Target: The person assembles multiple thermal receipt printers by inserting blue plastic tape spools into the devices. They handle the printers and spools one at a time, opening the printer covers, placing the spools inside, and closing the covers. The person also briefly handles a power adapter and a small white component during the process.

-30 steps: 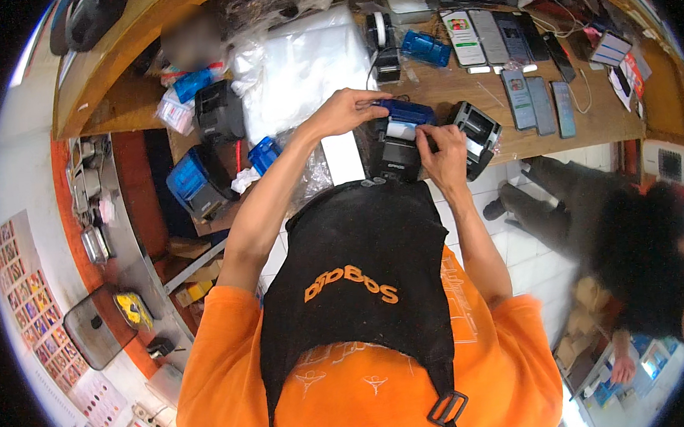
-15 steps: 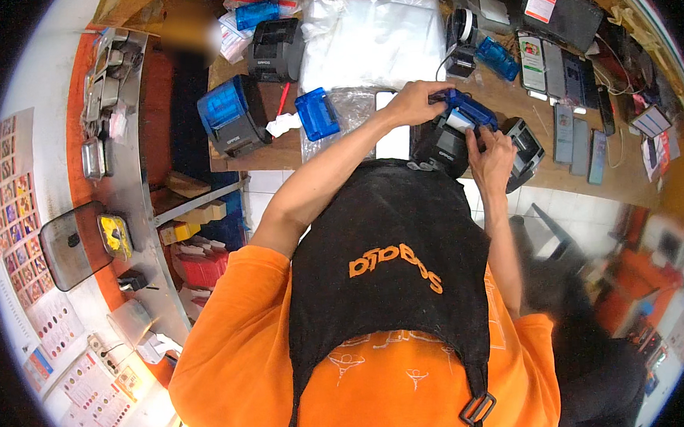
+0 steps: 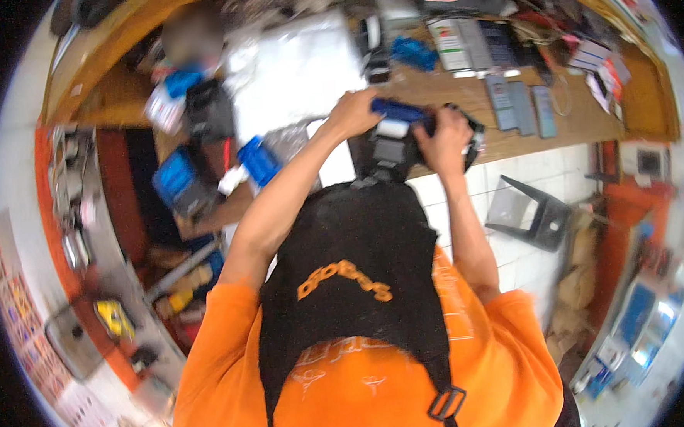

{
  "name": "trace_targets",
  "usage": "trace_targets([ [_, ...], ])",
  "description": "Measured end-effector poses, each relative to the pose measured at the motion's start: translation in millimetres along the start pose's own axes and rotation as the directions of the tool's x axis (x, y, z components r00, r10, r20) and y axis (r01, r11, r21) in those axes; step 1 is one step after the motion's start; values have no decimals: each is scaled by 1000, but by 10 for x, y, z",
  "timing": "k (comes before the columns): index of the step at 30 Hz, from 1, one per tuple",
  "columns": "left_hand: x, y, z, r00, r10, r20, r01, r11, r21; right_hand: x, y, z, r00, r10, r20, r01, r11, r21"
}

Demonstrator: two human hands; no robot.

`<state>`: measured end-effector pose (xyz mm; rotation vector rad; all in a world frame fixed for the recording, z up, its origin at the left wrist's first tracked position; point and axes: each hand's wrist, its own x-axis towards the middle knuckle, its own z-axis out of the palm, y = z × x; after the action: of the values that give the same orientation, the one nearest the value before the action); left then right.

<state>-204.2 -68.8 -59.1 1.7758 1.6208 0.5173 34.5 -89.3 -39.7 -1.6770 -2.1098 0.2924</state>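
Observation:
A black label or receipt printer (image 3: 389, 155) stands at the table's front edge, just ahead of my apron. Its dark blue lid (image 3: 400, 111) is up, and a white paper roll (image 3: 391, 129) shows inside. My left hand (image 3: 354, 114) grips the lid's left end from the far side. At the right end of the lid, my right hand (image 3: 444, 140) is closed around the printer's right side, its fingertips partly blurred. Right beside that hand, a second black printer (image 3: 474, 138) is mostly hidden. A white-faced phone (image 3: 335, 158) lies under my left wrist.
Left on the table are a blue-lidded printer (image 3: 182, 182), a black printer (image 3: 208, 111), a loose blue cover (image 3: 259, 161) and a red pen (image 3: 227, 154). A clear plastic stack (image 3: 296, 69) lies behind. Several phones (image 3: 499, 105) lie right; a dark chair (image 3: 539, 211) stands below.
The view has swung right, so the table appears shifted left and a chair shows on the floor. Both hands stay on the printer; its lid now looks more level across.

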Motion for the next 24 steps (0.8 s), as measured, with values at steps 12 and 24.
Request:
trace_targets([
  [12,-60,-178,53,986,78,148,-65,994,-88,220,199,177,918,-142,370,212,965,-155],
  [24,-160,-161,-58,965,78,252,19,931,-364,312,253,337,870,-315,378,419,877,-233],
])
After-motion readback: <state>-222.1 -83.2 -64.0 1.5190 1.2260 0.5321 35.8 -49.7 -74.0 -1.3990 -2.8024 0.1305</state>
